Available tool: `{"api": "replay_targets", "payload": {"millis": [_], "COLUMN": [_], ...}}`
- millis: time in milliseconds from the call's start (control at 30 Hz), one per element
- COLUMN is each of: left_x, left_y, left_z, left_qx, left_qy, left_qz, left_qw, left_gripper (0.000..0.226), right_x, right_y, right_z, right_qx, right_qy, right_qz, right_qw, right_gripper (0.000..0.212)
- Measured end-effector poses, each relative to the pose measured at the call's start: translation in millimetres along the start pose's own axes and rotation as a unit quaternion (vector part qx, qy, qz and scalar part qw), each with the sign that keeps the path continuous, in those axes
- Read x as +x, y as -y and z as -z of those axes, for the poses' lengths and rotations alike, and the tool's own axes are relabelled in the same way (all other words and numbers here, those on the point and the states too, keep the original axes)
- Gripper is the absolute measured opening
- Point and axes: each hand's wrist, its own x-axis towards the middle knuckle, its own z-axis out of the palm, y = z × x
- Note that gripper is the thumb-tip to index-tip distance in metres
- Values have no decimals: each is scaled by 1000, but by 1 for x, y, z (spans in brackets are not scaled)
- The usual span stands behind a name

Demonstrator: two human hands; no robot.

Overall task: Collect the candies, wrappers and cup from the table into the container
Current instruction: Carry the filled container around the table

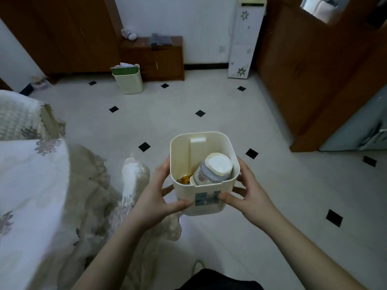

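Observation:
I hold a cream plastic container (pixel 184 147) in the air above the tiled floor. My left hand (pixel 159 197) grips its left side and my right hand (pixel 249 193) grips its right side, both thumbs on the front wall near a blue label. Inside lies a paper cup (pixel 213 170), tipped on its side with its white bottom facing up. Beside the cup, at the container's bottom left, a golden candy wrapper (pixel 184 179) shows. Anything deeper in the container is hidden.
The table with a floral cloth (pixel 31 185) fills the left. A pale waste bin (pixel 128 79) stands by a brown cabinet (pixel 159 57) at the back. A white water dispenser (pixel 243 40) and wooden doors are at the right.

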Motion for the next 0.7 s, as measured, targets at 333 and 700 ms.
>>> {"api": "replay_targets", "payload": {"millis": [333,700], "left_x": [104,240], "left_y": [8,9], "left_z": [8,-5], "left_qx": [-2,-12], "left_qy": [2,-47], "left_qz": [-1,49], "left_qw": [1000,998], "left_gripper": [109,110], "right_x": [102,259], "right_y": [-13,-33], "right_z": [29,100], "right_qx": [21,30], "right_qy": [-1,80], "right_qz": [4,15], "right_qw": [1000,996], "right_gripper": [88,84]}}
